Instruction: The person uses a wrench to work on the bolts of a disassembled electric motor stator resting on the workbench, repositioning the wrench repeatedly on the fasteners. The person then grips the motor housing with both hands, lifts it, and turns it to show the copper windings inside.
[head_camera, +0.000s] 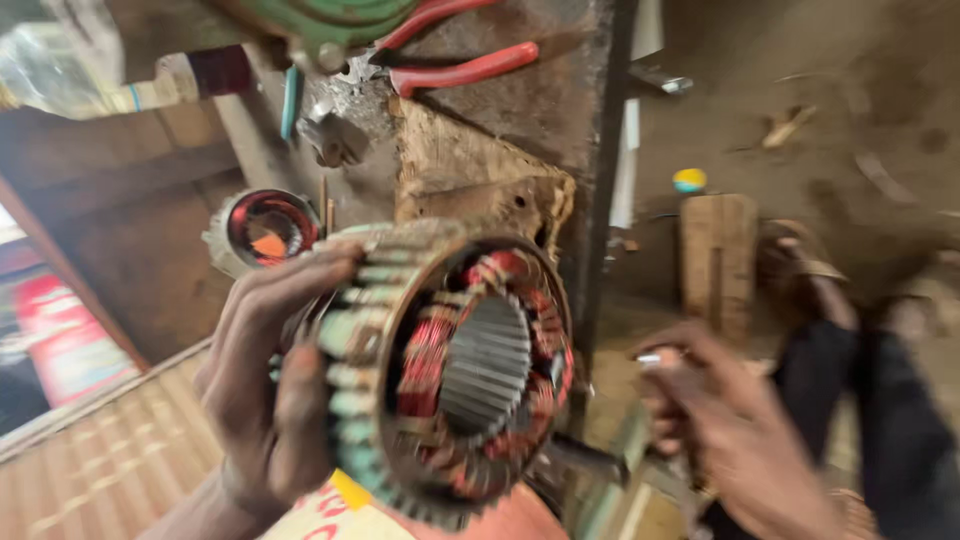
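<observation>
Copper-wound and green-finned, the motor stator (450, 370) is sitting upright in the left hand (265, 400), whose fingers are clamped around its rim just in front of a scarred wooden workbench (500, 150). Red-handled pliers (450, 55) are lying on that bench — beyond it, a dirt floor (830, 90) is blurring past. The right hand (720, 420) is curling shut on a small metal piece (648, 357), too blurred to identify.

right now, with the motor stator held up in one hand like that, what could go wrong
1. The left hand alone grips the finned motor stator by its rim, above the bench edge; it might slip and fall.
2. The right hand holds a small metal piece close to the exposed red copper windings; a careless poke could nick them.
</observation>
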